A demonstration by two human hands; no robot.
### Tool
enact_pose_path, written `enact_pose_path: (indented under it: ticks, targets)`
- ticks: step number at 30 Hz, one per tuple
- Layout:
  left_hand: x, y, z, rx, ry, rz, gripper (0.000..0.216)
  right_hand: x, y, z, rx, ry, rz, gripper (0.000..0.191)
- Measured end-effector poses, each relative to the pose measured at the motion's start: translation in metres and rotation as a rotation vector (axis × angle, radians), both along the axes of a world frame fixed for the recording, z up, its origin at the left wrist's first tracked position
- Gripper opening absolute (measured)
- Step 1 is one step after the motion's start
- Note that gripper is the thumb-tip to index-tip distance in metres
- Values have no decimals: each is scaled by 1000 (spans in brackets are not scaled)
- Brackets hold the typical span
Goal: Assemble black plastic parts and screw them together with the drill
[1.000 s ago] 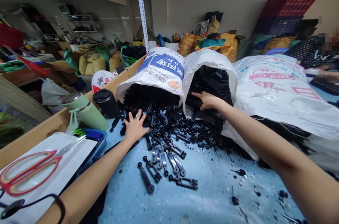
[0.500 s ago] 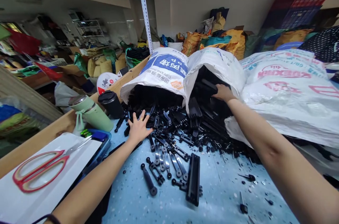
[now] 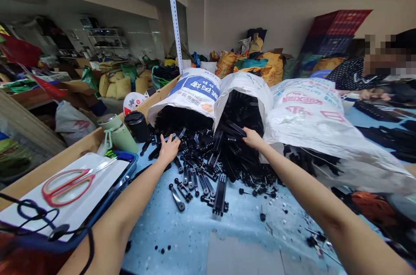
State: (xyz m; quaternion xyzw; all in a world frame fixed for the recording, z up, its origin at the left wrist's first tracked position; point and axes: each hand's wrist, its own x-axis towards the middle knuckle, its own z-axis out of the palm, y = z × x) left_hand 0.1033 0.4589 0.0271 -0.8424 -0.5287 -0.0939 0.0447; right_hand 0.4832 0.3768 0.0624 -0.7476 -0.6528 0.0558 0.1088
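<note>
My left hand (image 3: pixel 169 148) is over the left side of the heap, its fingers closed around a small glossy black plastic link (image 3: pixel 170 137). At the mouth of the middle white woven sack (image 3: pixel 248 80), my right hand (image 3: pixel 252 138) pinches a long flat black plastic bar (image 3: pixel 236 128). More black parts (image 3: pixel 240 110) fill that sack and spill out. In front of the heap, several black links (image 3: pixel 176 197) lie on the blue tabletop beside a slotted black plastic piece (image 3: pixel 220 195).
Left stand a black cup (image 3: pixel 136 127), a green flask (image 3: pixel 121 132) and red-handled scissors (image 3: pixel 69 184) on white paper. Another white sack (image 3: pixel 185 93) lies behind my left hand, a bulky one (image 3: pixel 302 106) to the right. Loose screws (image 3: pixel 262 213) are scattered nearby. A person (image 3: pixel 351 71) is at far right.
My left hand has gone from spread fingers to closing on a link. My right hand has drawn back toward the sack's mouth with the bar. The view has shifted, bringing a person in at right.
</note>
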Motion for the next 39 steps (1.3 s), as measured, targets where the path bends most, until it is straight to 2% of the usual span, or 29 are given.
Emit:
enact_pose_path:
  ticks: [3,5,7,10,12,14,16,18,19,20,22,24,25,27,30,32,35,37,39]
  targets:
    - [6,-20,21,17,-103,20,32,-2,-34,10,55,43,-55,50]
    - [14,-49,30,12,-171,22,38,-7,-58,15,94,64,-98,53]
    - [24,-92,33,-9,-220,4,41,-16,-84,19,135,86,-139,54]
    - [34,-176,24,-112,-276,-105,33,-41,-134,25,185,127,-138,50]
    - [33,-229,12,-336,-379,-262,25,-63,-178,27,163,206,17,44]
    - [28,-270,1,-494,-440,-331,19,-85,-226,29,34,298,319,40]
    - [21,-295,-7,-575,-467,-320,16,-103,-271,27,-148,317,617,36]
    - [17,-308,-10,-604,-503,-284,14,-114,-303,20,-242,242,728,29]
    - [16,-312,-10,-615,-528,-271,17,-117,-313,15,-245,188,697,31]
    - [17,-316,-10,-623,-557,-264,21,-120,-320,9,-233,130,606,35]
    - [21,-324,-9,-630,-611,-268,28,-127,-325,-7,-210,25,290,40]
    - [26,-334,-6,-598,-641,-298,24,-138,-326,-24,-226,-24,-13,52]
    - [28,-339,-5,-567,-656,-320,19,-145,-326,-32,-236,-23,-110,60]
    - [30,-348,-3,-521,-695,-351,17,-158,-327,-44,-213,34,-180,63]
    - [31,-358,1,-538,-764,-318,26,-170,-330,-55,-55,377,-131,51]
    - [31,-362,4,-551,-751,-314,26,-172,-332,-58,31,791,-119,53]
    - [33,-367,8,-526,-690,-387,29,-174,-337,-58,79,1336,-198,59]
    - [35,-369,9,-523,-686,-434,36,-177,-341,-56,86,1512,-245,57]
    - [39,-370,9,-564,-732,-456,39,-181,-346,-53,57,1577,-277,57]
